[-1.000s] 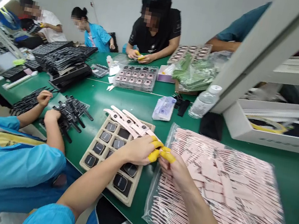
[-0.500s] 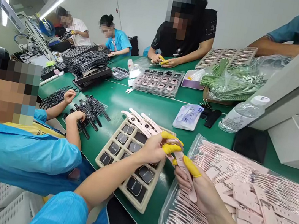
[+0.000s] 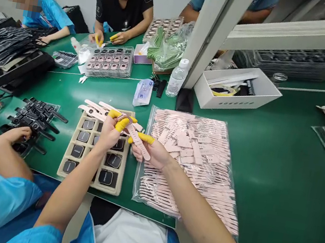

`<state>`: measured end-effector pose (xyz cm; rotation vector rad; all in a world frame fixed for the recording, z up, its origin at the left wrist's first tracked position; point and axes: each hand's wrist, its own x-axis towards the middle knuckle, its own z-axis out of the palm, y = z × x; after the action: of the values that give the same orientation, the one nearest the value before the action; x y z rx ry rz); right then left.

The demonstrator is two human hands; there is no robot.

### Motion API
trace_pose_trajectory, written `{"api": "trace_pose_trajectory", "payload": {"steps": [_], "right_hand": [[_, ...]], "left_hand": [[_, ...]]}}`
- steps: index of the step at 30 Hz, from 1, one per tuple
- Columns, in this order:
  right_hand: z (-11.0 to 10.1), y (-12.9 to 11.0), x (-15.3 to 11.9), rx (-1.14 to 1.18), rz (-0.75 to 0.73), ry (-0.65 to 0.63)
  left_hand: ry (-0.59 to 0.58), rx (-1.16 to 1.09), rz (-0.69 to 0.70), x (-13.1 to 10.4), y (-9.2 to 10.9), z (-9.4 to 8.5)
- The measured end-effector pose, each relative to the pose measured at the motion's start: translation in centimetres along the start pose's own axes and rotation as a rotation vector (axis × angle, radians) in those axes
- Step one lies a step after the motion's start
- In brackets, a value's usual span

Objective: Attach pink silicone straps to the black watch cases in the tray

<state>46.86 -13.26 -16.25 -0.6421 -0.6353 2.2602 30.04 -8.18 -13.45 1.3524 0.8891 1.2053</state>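
My left hand (image 3: 112, 128), with yellow finger cots, is closed on a smartwatch case (image 3: 125, 118). From the case a pink watch strap (image 3: 141, 146) slopes down to the right. My right hand (image 3: 155, 152), also wearing yellow cots, pinches this strap between thumb and fingers. Whether strap and case are joined is hidden by the fingers. Beneath my left hand lies a beige tray (image 3: 119, 187) with several dark square watch faces (image 3: 106, 177) in its compartments. Pink-strapped watches (image 3: 90, 110) rest across its far edge. Right of the tray, a clear bag carries many pink straps (image 3: 189, 185).
At the left, a co-worker's hands (image 3: 17, 135) are by black watches (image 3: 36, 116). Beyond my hands stand a water bottle (image 3: 177, 78), a white box (image 3: 238, 101) of small items and a post (image 3: 211, 33). Across the table, a person in black works beside a watch tray (image 3: 108, 71).
My view has swung to the right, so the tray, bag and co-workers appear further left. Both hands keep their hold on the watch and strap.
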Motion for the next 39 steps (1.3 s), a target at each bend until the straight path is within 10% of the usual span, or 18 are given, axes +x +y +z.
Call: {"api": "trace_pose_trajectory", "payload": {"steps": [9,23,31,39], "right_hand": [[-0.4,0.0,0.0,-0.036,0.017,-0.015],[-0.5,-0.8,-0.7,-0.171,0.001,0.038],[0.0,-0.8,-0.5,-0.122,-0.324,0.202],[0.3,-0.9,-0.7,-0.180,-0.398,0.202]], "left_hand": [[0.087,0.000,0.016,0.0,0.8,-0.7],[0.624,-0.066,0.253,2.6,1.3,-4.9],[0.015,0.158,0.049,0.6,-0.7,-1.3],[-0.289,0.614,0.365,-0.4,-1.3,-0.9]]}}
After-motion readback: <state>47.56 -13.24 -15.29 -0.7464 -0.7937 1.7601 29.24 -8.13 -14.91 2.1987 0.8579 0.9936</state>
